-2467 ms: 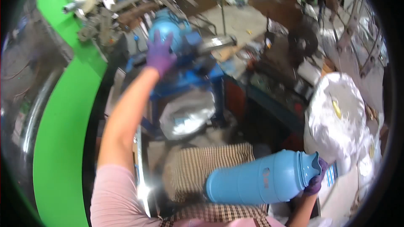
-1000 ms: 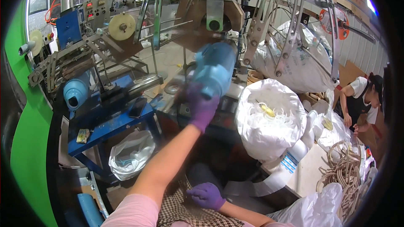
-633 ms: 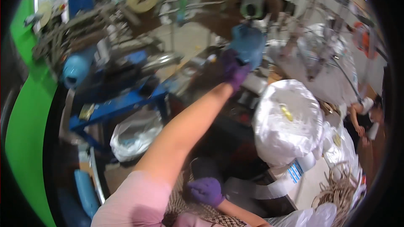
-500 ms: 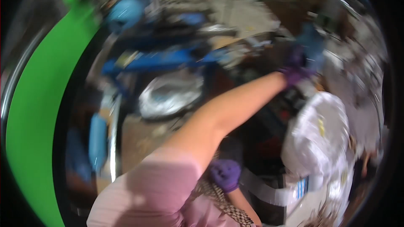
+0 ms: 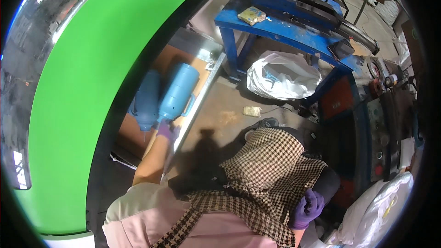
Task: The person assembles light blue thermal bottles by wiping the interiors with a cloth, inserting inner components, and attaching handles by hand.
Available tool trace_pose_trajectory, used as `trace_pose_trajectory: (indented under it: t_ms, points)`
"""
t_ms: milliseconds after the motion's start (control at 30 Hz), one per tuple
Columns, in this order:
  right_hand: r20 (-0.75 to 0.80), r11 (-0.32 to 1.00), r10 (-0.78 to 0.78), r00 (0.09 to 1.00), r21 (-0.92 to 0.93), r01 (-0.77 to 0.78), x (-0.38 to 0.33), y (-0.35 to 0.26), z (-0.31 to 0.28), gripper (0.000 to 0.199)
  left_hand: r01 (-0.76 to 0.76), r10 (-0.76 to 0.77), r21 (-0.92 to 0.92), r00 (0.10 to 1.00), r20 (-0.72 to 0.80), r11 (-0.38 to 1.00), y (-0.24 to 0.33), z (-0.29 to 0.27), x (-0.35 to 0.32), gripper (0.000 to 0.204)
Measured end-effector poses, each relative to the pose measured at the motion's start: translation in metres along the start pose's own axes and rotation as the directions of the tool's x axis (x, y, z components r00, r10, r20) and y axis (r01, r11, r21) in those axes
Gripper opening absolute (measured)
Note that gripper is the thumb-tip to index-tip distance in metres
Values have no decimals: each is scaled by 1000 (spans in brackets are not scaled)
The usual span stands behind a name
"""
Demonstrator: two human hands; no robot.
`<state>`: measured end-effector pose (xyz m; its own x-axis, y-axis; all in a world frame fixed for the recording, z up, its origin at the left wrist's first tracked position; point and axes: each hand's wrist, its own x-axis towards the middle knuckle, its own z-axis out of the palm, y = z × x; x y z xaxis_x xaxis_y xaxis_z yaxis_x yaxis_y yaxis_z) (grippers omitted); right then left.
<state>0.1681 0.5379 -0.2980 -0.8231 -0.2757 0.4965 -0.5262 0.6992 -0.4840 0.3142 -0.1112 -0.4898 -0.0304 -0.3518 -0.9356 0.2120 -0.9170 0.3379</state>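
Floor: bare concrete floor point(image 5: 220, 124), workshop, green machine point(image 5: 78, 87) alongside.
Blue jugs: two.
Left hand point(image 5: 165, 131): grip closed on blue jug point(image 5: 177, 93).
Right hand point(image 5: 307, 209): curled, empty.
White sacks: two.

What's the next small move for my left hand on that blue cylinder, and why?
Probably close the left hand on the blue cylinder and lift it. The purple-gloved hand sits at its lower end while the cylinder lies beside a second blue cylinder on the brown board. The right hand is fisted, apparently holding nothing.

One head-worn fisheye view looks steeply down from near, green panel point(image 5: 78, 96) left, blue bench point(image 5: 285, 27) far right.
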Motion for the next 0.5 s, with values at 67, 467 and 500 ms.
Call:
trace_pose_trajectory:
  t_ms: [67, 467, 500]
  points:
    - [10, 999, -13, 1000, -42, 13, 0, 6, 1, 26, -154, 154, -18, 962, 227, 988, -13, 0, -2, 60]
    - [274, 924, -349, 896, 261, 280, 68, -41, 1, 39, -868, 742, 105, -346, 574, -485, -34, 119, -170, 43]
    - [255, 923, -357, 899, 247, 296, 80, -54, 1, 37, -711, 516, -102, -594, 618, -696, -42, 126, -217, 52]
